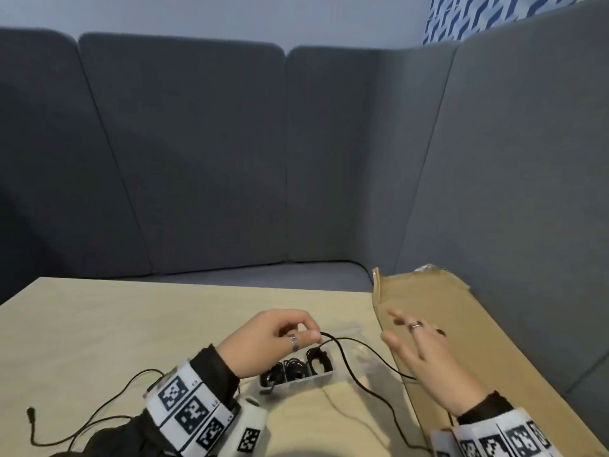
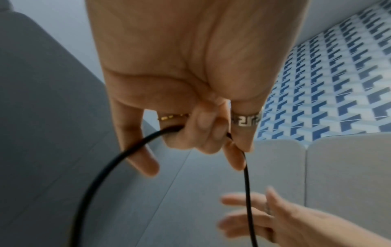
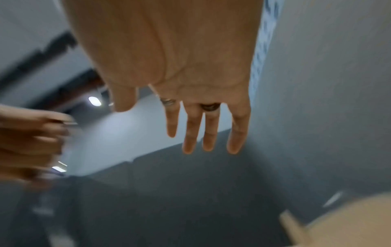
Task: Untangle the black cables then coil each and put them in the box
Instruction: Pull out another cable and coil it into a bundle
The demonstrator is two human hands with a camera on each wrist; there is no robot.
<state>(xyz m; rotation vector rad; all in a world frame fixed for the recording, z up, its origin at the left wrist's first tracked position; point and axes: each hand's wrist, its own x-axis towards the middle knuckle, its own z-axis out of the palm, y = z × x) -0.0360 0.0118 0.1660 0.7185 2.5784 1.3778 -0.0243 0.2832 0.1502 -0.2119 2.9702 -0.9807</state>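
My left hand [image 1: 280, 338] pinches a thin black cable [image 1: 356, 361] between thumb and curled fingers, just above a small clear plastic box [image 1: 324, 376]. The left wrist view shows that cable [image 2: 247, 192] leaving the left hand [image 2: 203, 133] on both sides. Several coiled black cables [image 1: 293, 371] lie inside the box. From the pinch the cable droops right, passing under my right hand [image 1: 418, 351], which hovers with fingers spread and straight, holding nothing. The right wrist view shows the right hand [image 3: 201, 125] empty. Another stretch of black cable [image 1: 99, 420] with a plug trails over the table at lower left.
The light wooden table [image 1: 131, 324] stands before a grey upholstered sofa corner [image 1: 230, 159]. A flattened brown cardboard sheet [image 1: 438, 311] lies along the table's right side, partly under my right hand.
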